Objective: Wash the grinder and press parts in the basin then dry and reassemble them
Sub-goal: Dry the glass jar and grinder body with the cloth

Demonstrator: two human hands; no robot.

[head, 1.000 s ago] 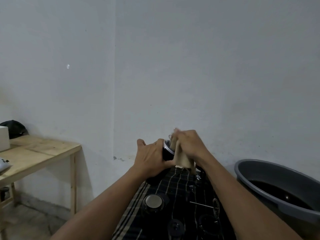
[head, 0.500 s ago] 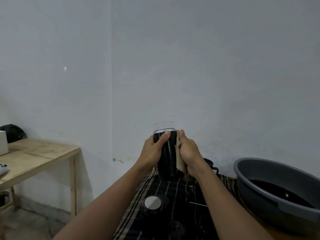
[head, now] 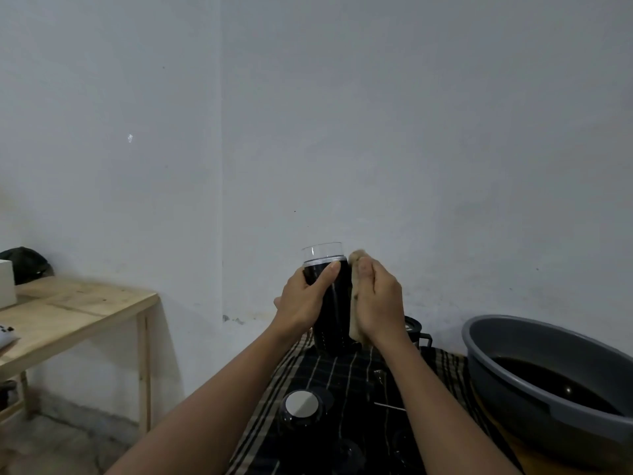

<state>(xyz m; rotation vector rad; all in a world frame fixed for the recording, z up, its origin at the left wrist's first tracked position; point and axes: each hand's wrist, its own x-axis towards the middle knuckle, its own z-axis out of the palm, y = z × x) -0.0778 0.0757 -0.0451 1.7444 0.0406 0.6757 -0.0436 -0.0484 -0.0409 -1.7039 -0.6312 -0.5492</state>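
Glossy black cylindrical grinder body (head: 331, 303), clear-rimmed, held upright by the curled left hand (head: 303, 301); beige cloth (head: 354, 303) pressed against it by the right hand (head: 380, 303).

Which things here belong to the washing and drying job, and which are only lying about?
Job: left hand gripping the black cylinder; right hand holding the beige cloth against it; grey basin; silver-topped part on the striped cloth.
Lying about: wooden table; white box; dark object behind it.
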